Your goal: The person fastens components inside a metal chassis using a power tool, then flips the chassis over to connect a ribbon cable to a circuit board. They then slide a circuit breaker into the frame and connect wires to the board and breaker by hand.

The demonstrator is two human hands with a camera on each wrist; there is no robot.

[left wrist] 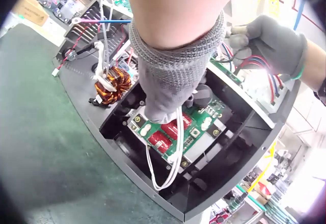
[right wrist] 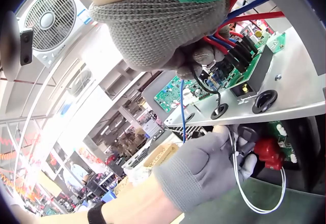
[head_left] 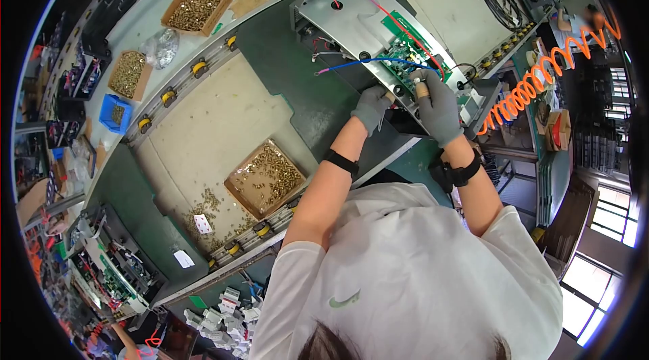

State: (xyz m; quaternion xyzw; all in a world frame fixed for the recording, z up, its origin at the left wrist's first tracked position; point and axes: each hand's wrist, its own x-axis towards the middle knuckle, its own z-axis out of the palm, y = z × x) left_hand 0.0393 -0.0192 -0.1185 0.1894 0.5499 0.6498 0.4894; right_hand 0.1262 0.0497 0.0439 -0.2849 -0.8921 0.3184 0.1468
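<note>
A grey-gloved left hand [right wrist: 204, 168] is under the metal panel [right wrist: 300, 91] of an open electrical unit, fingers curled at the white wires [right wrist: 245, 196]. These loop toward a red component [right wrist: 269, 152] on a green board [left wrist: 196, 145]. Above the panel, the gloved right hand [head_left: 439, 108] pinches a thin black wire [right wrist: 201, 85], which runs down into a black grommet [right wrist: 219, 111]. Its bent fingers [right wrist: 205, 56] are beside another circuit board [right wrist: 252, 68] with red and blue leads. The left fingertips are partly hidden in the left wrist view.
A copper-wound coil [left wrist: 113, 85] sits inside the casing. On the bench, a cardboard tray [head_left: 265, 177] holds brass fasteners, with more scattered beside it. More boxes of fasteners [head_left: 196, 8] and a blue bin [head_left: 116, 114] stand behind rollers. An orange coiled hose [head_left: 534, 86] hangs right.
</note>
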